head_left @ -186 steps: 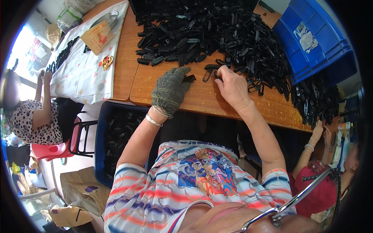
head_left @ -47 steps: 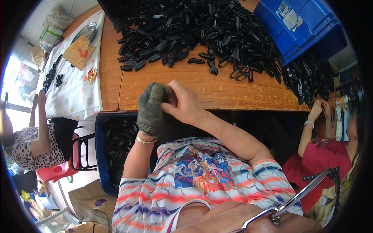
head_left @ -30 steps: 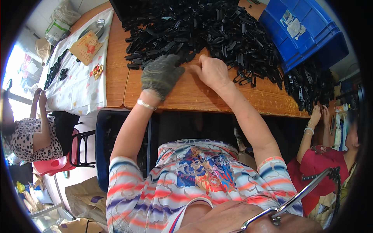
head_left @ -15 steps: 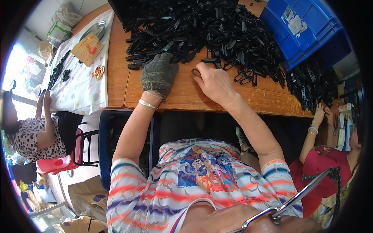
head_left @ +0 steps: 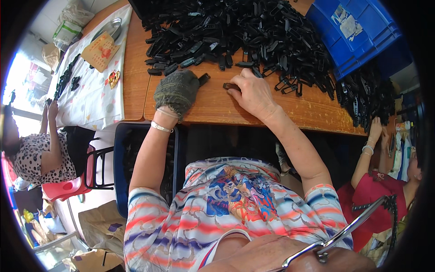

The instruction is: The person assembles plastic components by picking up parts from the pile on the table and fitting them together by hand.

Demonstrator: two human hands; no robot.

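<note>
My left hand [head_left: 177, 94], in a dark grey knitted glove, is closed on an oblong black plastic piece [head_left: 205, 79] that juts out on its right side. Bare and a little to the right, my right hand [head_left: 253, 94] pinches a small dark piece [head_left: 229, 86] between thumb and fingers; its exact kind is too small to make out. The two pieces are held apart, just above the wooden table [head_left: 217, 109]. Beyond both hands spreads a big heap of black plastic pieces [head_left: 226, 36], some solid and oblong, others like open frames.
A blue plastic crate [head_left: 358, 36] stands tilted at the right, with more black pieces below it. Under the table edge by my left arm is a blue bin [head_left: 121, 172] with dark contents. Co-workers sit left and right; a patterned cloth [head_left: 102, 95] covers the left table.
My left hand has drawn back from the heap, toward me and slightly left, with a black piece now showing in it. My right hand has barely moved, still pinching its piece.
</note>
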